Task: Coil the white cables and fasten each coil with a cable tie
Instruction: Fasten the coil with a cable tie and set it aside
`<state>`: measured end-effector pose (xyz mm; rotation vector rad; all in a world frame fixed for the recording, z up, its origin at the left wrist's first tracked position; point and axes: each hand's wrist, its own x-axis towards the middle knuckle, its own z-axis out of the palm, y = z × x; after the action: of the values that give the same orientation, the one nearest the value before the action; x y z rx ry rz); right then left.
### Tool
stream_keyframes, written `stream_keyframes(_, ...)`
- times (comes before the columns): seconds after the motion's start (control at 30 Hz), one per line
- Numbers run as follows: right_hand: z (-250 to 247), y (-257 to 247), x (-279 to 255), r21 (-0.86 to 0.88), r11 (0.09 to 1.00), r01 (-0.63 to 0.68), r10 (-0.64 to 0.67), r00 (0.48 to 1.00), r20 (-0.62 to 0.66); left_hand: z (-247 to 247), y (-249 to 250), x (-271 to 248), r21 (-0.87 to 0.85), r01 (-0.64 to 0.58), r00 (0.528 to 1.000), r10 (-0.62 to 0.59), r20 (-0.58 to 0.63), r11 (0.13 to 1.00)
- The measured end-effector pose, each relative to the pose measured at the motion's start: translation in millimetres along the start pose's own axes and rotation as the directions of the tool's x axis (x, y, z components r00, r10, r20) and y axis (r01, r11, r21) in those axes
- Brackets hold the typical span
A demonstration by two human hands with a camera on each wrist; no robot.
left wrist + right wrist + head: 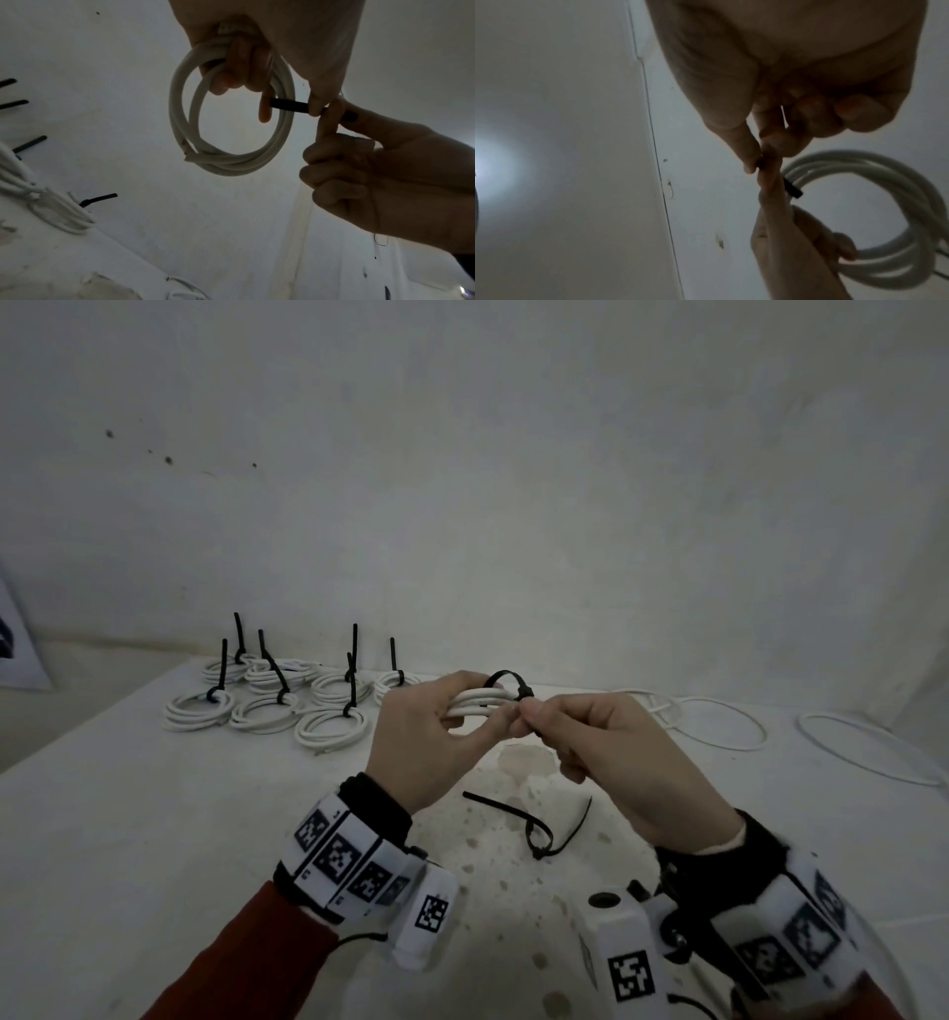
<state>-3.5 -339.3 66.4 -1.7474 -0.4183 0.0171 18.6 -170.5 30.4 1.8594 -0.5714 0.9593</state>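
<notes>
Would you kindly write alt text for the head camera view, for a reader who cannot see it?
Above a white table, the left hand holds a coil of white cable while the right hand pinches the black cable tie looped around it. Tied coils lie at the far left, loose cables at the right, and spare ties lie below the hands.

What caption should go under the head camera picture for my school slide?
Left hand holds a white cable coil while right hand pulls a black cable tie around it.
</notes>
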Motion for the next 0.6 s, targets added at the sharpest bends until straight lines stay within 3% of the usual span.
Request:
stream_keyframes(0.1,3,0,-1,0.153,0.986,-0.063,0.056,0.997,0.045,0,2,0,-0.011,0.013,1.000,-0.013,-0.020,1.000)
stream_keyframes(0.27,8,-2,-2,0.230,0.970,-0.083,0.069,0.995,0.071,0,6,0,-0.030,0.051,0.999,-0.051,-0.007,0.998)
stream_keyframes(0.6,24,3,-11,0.058,0.997,0.045,-0.050,0.996,0.074,-6,-12,8,-0.075,0.226,0.968,-0.232,-0.093,0.971)
